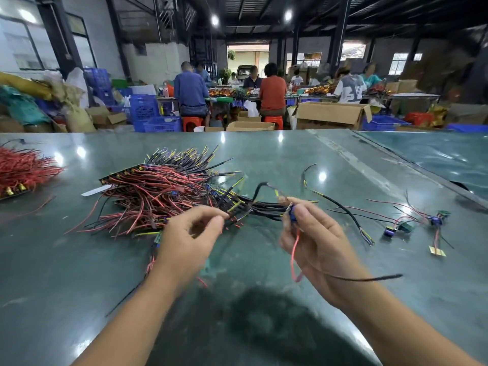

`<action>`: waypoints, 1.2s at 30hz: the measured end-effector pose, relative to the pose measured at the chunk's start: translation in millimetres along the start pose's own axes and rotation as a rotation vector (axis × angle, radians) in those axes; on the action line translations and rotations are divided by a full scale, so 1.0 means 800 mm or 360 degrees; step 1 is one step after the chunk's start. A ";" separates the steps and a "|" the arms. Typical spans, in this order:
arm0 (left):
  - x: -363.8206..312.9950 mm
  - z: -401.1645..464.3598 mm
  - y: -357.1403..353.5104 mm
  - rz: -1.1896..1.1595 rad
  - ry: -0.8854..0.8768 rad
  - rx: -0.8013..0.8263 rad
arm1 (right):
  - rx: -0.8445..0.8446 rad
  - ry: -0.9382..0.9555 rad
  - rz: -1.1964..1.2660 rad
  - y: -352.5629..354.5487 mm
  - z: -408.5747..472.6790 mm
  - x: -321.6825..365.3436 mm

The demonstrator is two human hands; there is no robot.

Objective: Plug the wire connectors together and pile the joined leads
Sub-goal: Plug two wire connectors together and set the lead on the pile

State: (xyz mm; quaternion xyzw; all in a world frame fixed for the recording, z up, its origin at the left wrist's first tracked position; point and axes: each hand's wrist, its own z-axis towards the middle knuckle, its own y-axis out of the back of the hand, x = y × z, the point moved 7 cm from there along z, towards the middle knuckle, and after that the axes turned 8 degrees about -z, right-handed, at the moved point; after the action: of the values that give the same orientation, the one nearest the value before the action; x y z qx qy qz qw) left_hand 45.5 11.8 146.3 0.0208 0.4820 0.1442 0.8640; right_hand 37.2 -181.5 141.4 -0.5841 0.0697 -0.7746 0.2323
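The right hand [314, 233] pinched a blue connector [293, 216] above the green worktop [79, 273], its red lead [295, 256] dangling. The left hand [190, 239] pinched black wire ends [232, 215] at the edge of the big wire pile [158, 196]. A few joined leads [412, 223] lay well apart to the right.

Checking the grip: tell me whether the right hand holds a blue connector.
Yes, the right hand pinches a blue connector between thumb and fingers.

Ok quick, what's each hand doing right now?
Left hand: pinching the end of a black wire beside the big wire pile.
Right hand: holding a blue connector with its red lead.
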 end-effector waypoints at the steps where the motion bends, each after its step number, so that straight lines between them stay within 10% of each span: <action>1: 0.001 -0.005 -0.019 -0.0288 0.0137 0.0249 | 0.0065 -0.0024 -0.0079 -0.003 -0.002 -0.003; 4: 0.014 -0.020 -0.060 -0.0778 0.0610 0.0571 | 0.0267 -0.0059 -0.0393 -0.011 -0.009 -0.010; 12: 0.001 -0.028 -0.062 -0.1309 0.0576 0.0706 | 0.0491 -0.0053 -0.0777 -0.027 -0.018 -0.014; 19: -0.014 -0.031 -0.063 -0.1415 0.0582 0.0823 | 0.0646 -0.0212 -0.0262 -0.024 -0.015 -0.012; 27: -0.031 -0.026 -0.052 -0.1751 0.0496 0.0890 | -0.1089 -0.0077 -0.1349 0.114 0.008 0.023; 31: -0.017 -0.019 -0.041 -0.1741 0.0545 0.0657 | -0.0943 -0.0835 -0.2591 0.177 0.021 0.019; 36: -0.003 -0.015 -0.038 -0.1739 0.0590 0.0528 | -0.1034 -0.0690 -0.2743 0.186 0.026 0.026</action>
State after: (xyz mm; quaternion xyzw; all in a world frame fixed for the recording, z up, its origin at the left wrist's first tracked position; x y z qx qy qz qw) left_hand 41.6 -19.1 136.4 -0.1209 0.5817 -0.3968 0.6997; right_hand 94.0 -318.4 109.4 -0.6019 -0.2182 -0.4966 -0.5861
